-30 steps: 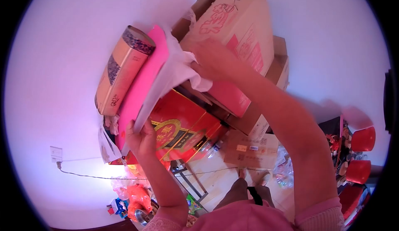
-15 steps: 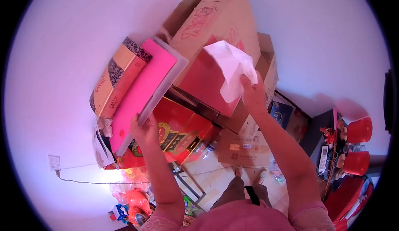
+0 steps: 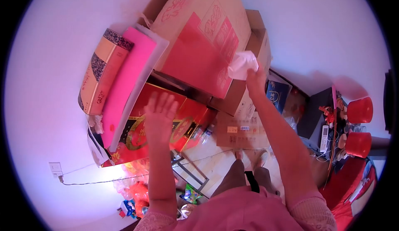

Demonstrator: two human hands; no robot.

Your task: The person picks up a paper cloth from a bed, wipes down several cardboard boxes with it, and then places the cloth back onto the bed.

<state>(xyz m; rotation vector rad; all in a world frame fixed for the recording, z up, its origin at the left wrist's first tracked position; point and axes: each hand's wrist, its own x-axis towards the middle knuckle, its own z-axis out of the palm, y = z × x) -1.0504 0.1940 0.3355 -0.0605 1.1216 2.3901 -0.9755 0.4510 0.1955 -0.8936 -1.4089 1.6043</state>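
- Socket [image 3: 55,169], white and rectangular, sits on the wall at your far left, a thin dark cord [image 3: 104,182] running rightward from its lower edge.
- Next comes a long tan carton with black floral patches [image 3: 102,71], tilted and lying along the left side of a flat bright pink panel [image 3: 129,77] that has a pale border.
- Below and to the right of that panel is a glossy red box with gold-and-black printing [image 3: 133,137]; an orange-red plastic bag [image 3: 139,191] lies lower down.
- Your left hand [image 3: 160,110] is in front of the red box, empty, palm showing and fingers apart, near the pink panel.
- Beyond it stands a large brown cardboard box with red printing [image 3: 208,44], its side tilted in your view.
- Your right hand [image 3: 254,77] has its fingers clamped on a crumpled white cloth [image 3: 243,64], which you hold up in front of the brown box's right part.
- Farther right is a dark blue box with pale lettering [image 3: 277,96].
- At your far right, a slim white remote control [image 3: 324,138] rests on a dark surface [image 3: 312,121], near two red round containers [image 3: 360,110].
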